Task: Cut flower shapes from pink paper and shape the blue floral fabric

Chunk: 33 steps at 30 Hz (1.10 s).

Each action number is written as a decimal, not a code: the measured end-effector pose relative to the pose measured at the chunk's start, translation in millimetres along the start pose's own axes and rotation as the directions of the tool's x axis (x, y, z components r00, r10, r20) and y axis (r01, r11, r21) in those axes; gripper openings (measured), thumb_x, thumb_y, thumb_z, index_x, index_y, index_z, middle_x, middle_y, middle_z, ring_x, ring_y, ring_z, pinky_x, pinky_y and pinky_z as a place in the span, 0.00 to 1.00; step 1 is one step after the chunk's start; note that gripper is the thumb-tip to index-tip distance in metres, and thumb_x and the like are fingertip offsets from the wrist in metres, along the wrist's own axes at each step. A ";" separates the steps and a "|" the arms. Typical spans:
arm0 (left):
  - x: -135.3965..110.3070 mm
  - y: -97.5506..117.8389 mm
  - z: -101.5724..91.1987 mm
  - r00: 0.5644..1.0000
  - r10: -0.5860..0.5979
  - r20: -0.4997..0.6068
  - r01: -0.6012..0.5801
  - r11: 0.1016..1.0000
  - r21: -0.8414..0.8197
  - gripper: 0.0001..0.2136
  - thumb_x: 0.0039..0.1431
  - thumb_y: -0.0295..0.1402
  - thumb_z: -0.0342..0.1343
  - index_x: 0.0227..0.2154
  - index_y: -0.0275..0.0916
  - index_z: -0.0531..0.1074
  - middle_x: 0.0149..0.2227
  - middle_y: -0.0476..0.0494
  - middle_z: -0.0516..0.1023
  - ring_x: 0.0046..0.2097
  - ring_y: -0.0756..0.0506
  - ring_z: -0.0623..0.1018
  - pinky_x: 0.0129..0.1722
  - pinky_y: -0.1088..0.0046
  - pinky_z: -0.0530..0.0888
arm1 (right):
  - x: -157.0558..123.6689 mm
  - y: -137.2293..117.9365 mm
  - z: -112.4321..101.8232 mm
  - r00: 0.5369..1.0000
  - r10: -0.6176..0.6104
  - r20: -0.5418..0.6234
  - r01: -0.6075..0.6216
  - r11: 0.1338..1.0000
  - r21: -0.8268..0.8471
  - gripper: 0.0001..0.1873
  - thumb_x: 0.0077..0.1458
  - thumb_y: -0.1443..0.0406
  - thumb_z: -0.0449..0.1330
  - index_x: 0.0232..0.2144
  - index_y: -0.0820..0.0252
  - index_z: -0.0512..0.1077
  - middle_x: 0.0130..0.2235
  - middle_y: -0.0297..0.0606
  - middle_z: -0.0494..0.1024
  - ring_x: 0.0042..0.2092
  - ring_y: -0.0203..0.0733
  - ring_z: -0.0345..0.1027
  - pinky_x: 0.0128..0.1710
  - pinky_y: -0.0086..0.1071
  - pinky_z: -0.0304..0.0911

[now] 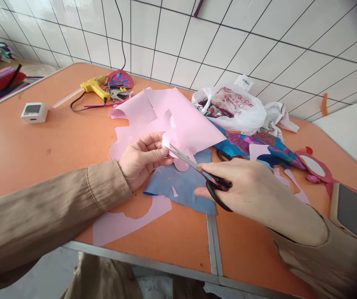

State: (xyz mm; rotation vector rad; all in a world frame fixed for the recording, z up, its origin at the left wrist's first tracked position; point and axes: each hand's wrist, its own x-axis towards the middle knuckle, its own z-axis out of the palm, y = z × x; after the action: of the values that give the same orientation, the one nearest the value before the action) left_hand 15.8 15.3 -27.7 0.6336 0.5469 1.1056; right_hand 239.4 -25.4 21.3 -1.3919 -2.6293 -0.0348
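Note:
My left hand (145, 155) pinches a small light-pink cut piece (168, 140) between thumb and fingers, above the table. Black-handled scissors (183, 157) are in my right hand (243, 182), with fingers through the handle loops. Their blade tips reach the edge of the pink piece beside my left thumb. Behind it lies a big pink sheet (181, 112) with notches and slits cut in it. Below my hands is a blue-grey piece (178, 189) bearing small pink scraps. A curved pink offcut (128, 226) lies near the front edge.
A yellow glue gun (95, 88) with a cord, keys (118, 94) and a white cube-shaped device (34, 113) lie at the back left. A plastic bag (231, 108), patterned fabric (278, 149), a red-framed mirror (314, 165) and a phone (355, 211) occupy the right side.

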 end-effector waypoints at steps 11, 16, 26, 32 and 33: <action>-1.5 -3.0 0.6 1.000 -0.002 0.001 0.002 0.999 0.048 0.15 0.41 0.23 0.74 0.34 0.35 0.79 0.29 0.48 0.81 0.30 0.51 0.81 0.32 0.77 0.80 | 1.6 -7.8 -0.1 1.000 -0.009 -0.003 0.009 1.000 -0.012 0.19 0.56 0.59 0.64 0.21 0.55 0.60 0.18 0.28 0.59 0.23 0.38 0.53 0.26 0.31 0.47; -2.0 -2.9 1.4 1.000 -0.012 -0.021 0.013 0.999 0.048 0.16 0.39 0.22 0.74 0.33 0.36 0.79 0.28 0.48 0.81 0.31 0.50 0.81 0.33 0.76 0.80 | 0.7 -6.8 1.8 1.000 -0.010 -0.025 0.010 1.000 -0.015 0.22 0.56 0.58 0.65 0.21 0.55 0.57 0.19 0.27 0.58 0.24 0.37 0.51 0.27 0.31 0.47; -2.3 -2.5 2.2 1.000 -0.015 -0.014 0.015 0.999 0.044 0.17 0.38 0.22 0.73 0.34 0.36 0.79 0.28 0.47 0.82 0.30 0.49 0.81 0.31 0.76 0.79 | 0.0 -7.2 5.4 0.997 -0.039 -0.069 0.033 0.996 -0.079 0.21 0.58 0.56 0.63 0.21 0.56 0.58 0.18 0.29 0.58 0.23 0.38 0.51 0.27 0.31 0.44; -2.9 -1.8 2.7 1.000 -0.017 -0.012 0.017 0.998 0.054 0.16 0.38 0.22 0.74 0.33 0.35 0.79 0.28 0.47 0.82 0.30 0.50 0.81 0.31 0.76 0.79 | 0.4 -8.2 2.6 0.997 -0.038 -0.061 0.034 0.997 -0.069 0.19 0.58 0.56 0.63 0.22 0.55 0.61 0.18 0.29 0.59 0.23 0.38 0.54 0.27 0.31 0.47; -2.9 -1.7 2.6 1.000 -0.016 -0.012 0.017 0.998 0.056 0.16 0.39 0.22 0.74 0.33 0.36 0.79 0.28 0.47 0.82 0.30 0.49 0.81 0.30 0.76 0.79 | 0.3 -8.4 1.9 0.998 -0.032 -0.062 0.028 0.997 -0.066 0.19 0.58 0.56 0.63 0.22 0.55 0.62 0.18 0.29 0.59 0.23 0.38 0.55 0.27 0.31 0.47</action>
State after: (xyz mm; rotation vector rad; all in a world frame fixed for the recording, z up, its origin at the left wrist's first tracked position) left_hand 17.6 11.5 -26.8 0.6709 0.5942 1.0821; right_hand 232.1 -29.7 19.9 -1.3478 -2.6197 -0.1671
